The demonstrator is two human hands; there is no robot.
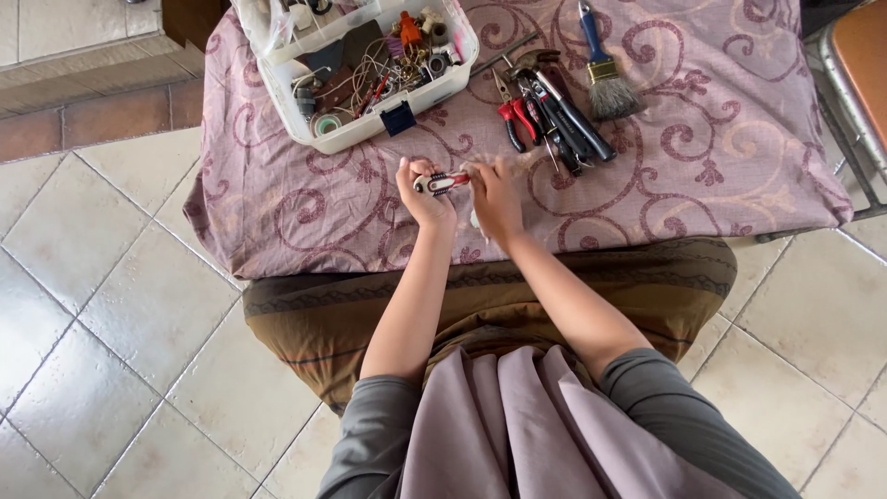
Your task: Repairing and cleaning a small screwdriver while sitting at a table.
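Over cloth, both hands grip, seemingly, red-grey tool.

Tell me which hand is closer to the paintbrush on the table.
Right. The right hand is below-left of the paintbrush, gripping a small red-and-white tool; the left hand holds the tool's far end.

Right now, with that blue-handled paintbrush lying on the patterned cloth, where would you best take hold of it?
Probably by the blue handle of the blue-handled paintbrush, coming from above at the table's far side. It lies flat on the mauve patterned cloth, handle pointing away, grey bristles splayed toward the person. The handle is slim and bare; the pile of black-handled tools sits just beside the bristles.
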